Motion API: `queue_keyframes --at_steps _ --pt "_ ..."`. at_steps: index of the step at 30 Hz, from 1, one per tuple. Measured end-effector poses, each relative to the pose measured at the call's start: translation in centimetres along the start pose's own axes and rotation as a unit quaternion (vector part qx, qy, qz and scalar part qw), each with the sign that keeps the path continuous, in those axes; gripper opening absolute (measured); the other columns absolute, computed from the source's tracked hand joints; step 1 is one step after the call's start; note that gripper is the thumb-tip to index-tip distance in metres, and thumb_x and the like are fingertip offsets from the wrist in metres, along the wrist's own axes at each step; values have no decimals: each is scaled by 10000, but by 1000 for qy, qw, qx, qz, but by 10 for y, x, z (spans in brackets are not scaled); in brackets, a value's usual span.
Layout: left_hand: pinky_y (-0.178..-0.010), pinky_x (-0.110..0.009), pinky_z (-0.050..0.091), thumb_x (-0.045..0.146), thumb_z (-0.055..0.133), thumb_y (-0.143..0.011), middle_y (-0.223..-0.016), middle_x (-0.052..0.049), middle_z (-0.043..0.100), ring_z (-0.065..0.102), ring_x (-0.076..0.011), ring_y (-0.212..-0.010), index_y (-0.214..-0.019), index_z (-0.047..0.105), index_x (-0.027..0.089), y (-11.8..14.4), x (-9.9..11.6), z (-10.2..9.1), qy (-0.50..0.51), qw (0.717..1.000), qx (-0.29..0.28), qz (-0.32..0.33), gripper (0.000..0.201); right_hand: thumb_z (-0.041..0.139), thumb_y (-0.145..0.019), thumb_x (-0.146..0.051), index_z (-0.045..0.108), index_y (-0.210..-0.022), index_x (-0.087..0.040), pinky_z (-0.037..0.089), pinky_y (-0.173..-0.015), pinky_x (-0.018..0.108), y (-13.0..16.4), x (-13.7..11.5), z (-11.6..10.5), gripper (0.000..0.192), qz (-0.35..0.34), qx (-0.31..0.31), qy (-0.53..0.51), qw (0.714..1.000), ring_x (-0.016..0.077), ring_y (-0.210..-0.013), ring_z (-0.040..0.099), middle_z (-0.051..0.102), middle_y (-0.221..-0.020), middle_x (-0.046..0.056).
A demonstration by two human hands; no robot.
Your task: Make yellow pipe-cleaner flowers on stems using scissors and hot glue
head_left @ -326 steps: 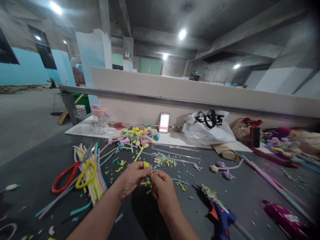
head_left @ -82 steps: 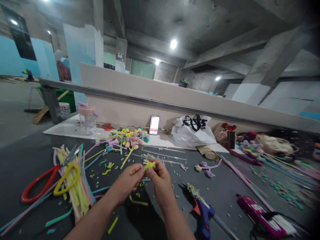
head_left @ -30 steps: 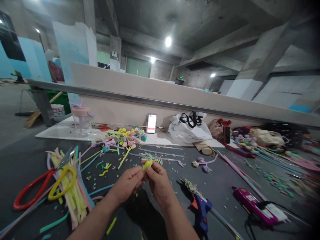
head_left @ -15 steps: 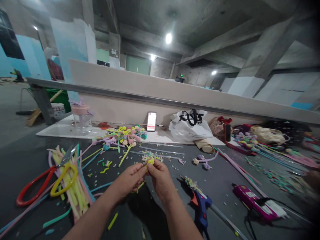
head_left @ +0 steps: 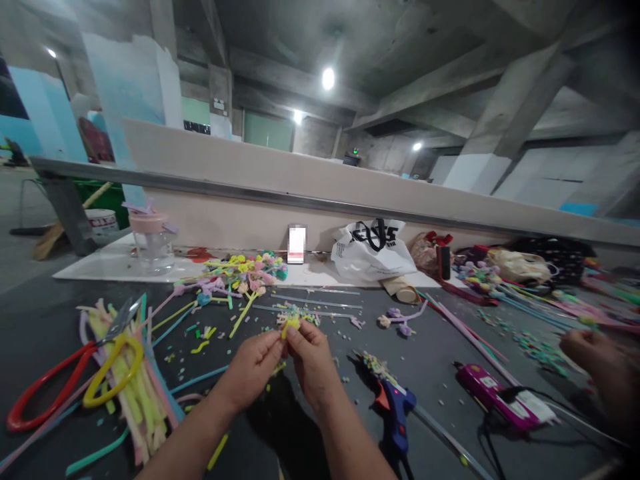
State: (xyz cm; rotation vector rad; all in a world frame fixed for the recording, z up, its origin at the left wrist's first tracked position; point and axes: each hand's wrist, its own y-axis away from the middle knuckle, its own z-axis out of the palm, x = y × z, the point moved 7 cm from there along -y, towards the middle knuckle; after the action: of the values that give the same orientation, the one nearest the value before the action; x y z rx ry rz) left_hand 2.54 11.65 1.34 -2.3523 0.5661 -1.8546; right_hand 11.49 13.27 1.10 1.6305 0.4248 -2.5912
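Note:
A small yellow pipe-cleaner flower (head_left: 289,325) is pinched between my two hands at the middle of the table. My left hand (head_left: 254,365) is closed, with thumb and fingertips at the flower's lower left side. On the other side, my right hand (head_left: 311,357) is closed around it with thumb and forefinger. Just beyond my fingers lies a pile of small coloured pipe-cleaner snippets (head_left: 299,313). A blue glue gun (head_left: 397,413) rests to the right of my right hand. Scissors with red and yellow handles (head_left: 113,387) lie on a pipe-cleaner bundle (head_left: 143,413) at left.
Finished pipe-cleaner flowers (head_left: 250,270) are heaped at the back, near a clear jar (head_left: 153,250) and a phone (head_left: 297,245). A white bag (head_left: 373,257) stands further right. A purple device (head_left: 493,393) with a cable lies at right, near another person's hand (head_left: 590,350).
The view has turned slightly to the right, so things sit further left. My hands stay together on the yellow flower. The other person's hand has come further into view at right.

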Motion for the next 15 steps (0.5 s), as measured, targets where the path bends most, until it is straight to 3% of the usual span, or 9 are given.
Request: queue_keyframes --at_steps 3,6,12,15 --pt "-416 -197 179 430 436 -827 -482 78 310 227 -65 -413 -682 470 185 2 -14 5 203 973 -31 -101 287 584 -775 -367 638 -870 -163 330 -539 226 -2 -3 -8 231 -23 52 -8 998 102 -553 428 532 -642 -13" --pt "-387 -183 113 444 459 -819 -470 96 294 140 -42 -386 -739 483 179 3 -19 6 330 931 -38 -150 278 561 -768 -342 628 -942 -157 318 -501 220 -5 0 -21 262 -26 116 73 990 90 -507 424 542 -631 -21" --pt "-382 -158 147 431 503 -808 -507 75 343 195 -29 -400 -765 530 149 4 -17 -3 397 904 -46 -151 287 563 -691 -243 594 -1002 -194 280 -404 214 -8 17 -26 316 -2 114 195 974 80 -371 376 562 -542 -65" --pt "-388 -145 187 420 530 -796 -529 64 369 243 -24 -410 -776 548 136 4 -16 -9 411 900 -41 -140 286 540 -716 -213 503 -1142 -221 311 -429 227 -5 13 -25 428 -23 122 311 942 110 -392 428 554 -508 -77"
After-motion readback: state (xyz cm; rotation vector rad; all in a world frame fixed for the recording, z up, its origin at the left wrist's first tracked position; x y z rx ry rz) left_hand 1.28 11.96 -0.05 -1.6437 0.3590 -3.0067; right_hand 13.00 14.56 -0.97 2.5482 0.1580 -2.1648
